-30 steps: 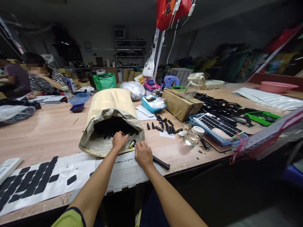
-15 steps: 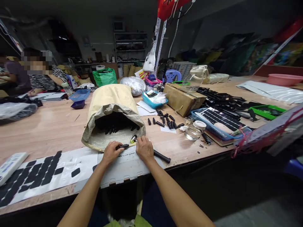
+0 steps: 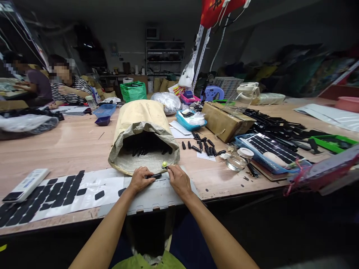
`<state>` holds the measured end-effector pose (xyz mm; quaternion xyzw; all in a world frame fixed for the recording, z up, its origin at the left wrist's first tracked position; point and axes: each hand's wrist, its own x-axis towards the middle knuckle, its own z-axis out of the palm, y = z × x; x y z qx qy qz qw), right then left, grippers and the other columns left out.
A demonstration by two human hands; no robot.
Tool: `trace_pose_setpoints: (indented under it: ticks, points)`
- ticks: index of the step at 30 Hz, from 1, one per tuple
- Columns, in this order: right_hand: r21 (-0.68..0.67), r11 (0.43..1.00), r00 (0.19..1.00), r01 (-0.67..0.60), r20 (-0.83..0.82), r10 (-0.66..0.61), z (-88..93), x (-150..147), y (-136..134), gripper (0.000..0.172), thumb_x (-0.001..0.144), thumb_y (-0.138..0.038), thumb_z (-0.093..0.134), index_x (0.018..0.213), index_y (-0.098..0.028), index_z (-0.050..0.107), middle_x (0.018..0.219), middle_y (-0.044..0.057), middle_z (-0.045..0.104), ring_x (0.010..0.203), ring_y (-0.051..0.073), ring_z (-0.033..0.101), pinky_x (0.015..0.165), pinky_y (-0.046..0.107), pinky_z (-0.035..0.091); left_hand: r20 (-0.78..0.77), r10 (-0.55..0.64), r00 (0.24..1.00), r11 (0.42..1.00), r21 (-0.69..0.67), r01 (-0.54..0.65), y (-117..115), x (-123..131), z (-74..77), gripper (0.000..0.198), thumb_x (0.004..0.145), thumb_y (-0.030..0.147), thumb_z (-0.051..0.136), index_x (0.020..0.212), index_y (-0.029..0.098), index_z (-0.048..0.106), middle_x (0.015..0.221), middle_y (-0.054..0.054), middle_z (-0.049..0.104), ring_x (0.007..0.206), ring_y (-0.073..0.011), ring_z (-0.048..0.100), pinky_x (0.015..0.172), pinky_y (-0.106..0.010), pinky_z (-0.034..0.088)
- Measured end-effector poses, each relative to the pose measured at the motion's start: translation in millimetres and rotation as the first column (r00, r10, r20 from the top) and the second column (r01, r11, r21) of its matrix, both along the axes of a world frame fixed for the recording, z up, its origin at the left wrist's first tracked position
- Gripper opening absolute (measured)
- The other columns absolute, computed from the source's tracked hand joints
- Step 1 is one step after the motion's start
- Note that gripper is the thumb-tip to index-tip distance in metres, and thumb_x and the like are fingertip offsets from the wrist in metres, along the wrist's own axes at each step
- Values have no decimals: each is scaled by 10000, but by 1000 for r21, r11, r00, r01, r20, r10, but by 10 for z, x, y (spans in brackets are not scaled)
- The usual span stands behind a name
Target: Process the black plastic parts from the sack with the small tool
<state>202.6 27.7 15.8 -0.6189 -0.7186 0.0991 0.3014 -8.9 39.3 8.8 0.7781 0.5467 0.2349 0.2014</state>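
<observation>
1. Left hand (image 3: pixel 138 180): fingers wrapped about the near-left end of a slim black piece (image 3: pixel 157 175); its right end sticks out free. The piece lies roughly left to right over the grey board (image 3: pixel 157 194), in front of the sack mouth. Whether it touches the board along its length, cannot tell.
2. Right hand (image 3: pixel 179 181): grasping a hammer-like tool with a yellow-green head (image 3: pixel 164 164), gripped close behind the head. Head sits just far of the black piece, apart from it. Rest of tool hidden by hand.
3. Judgement: short grip favours light, controlled work; a grip farther back would suit more force.
4. Advice: steady the piece flat on the board, left fingers well behind the exposed end, before bringing the head in.
5. Sack (image 3: pixel 141 112), far of both hands: its lip is close to the head; allow clearance so fabric does not snag.
6. Loose black pieces (image 3: pixel 200 145) lie to the right of the sack; leave elbow room there.
</observation>
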Motion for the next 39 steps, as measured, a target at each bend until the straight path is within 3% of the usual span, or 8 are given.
trace_pose_setpoints:
  ticks: [8,16,21,28,33,39]
  points:
    - [62,994,995,-85,-46,88,59,-96,-190,265,966,-270,433,1111,-242,653,1027,31,672,905,147,622,760,224,447,44,30,999,999,-26,-29,3,10,19,189,760,328,713,913,247,790,776,-17,650,837,-190,551,801,-313,402]
    - [-9,997,997,-78,8,78,123,-218,-216,274,969,-270,416,1091,-241,660,1012,39,674,900,149,617,765,221,435,76,40,996,996,-78,-34,20,6,9,213,765,341,682,935,268,787,798,-14,644,874,-201,560,810,-319,411]
    - [-48,993,992,-106,65,109,144,-315,-240,256,957,-258,444,1092,-255,661,1017,25,675,895,138,621,760,217,429,82,51,995,995,-84,-44,18,8,4,145,760,328,685,848,266,782,794,-6,635,879,-195,562,797,-302,419]
    - [-14,1000,999,-6,52,7,194,-211,62,248,953,-277,468,1121,-264,651,1063,8,664,935,143,604,769,232,418,116,66,991,992,-111,-53,2,19,44,184,744,306,694,897,254,784,821,-12,663,913,-210,572,832,-315,423]
    - [-26,995,957,99,275,-88,-2,-100,367,205,930,-248,502,1036,-245,677,1030,45,651,932,178,569,788,271,397,102,74,992,991,-119,-61,-19,23,76,169,736,287,700,880,247,780,821,-14,673,897,-213,577,832,-336,414]
    - [40,993,917,110,381,-117,-269,-89,409,219,947,-292,462,1078,-237,629,1046,85,629,941,212,534,748,303,374,129,57,990,992,-120,-42,23,5,66,174,739,317,711,885,253,780,803,-17,655,888,-215,568,840,-344,419]
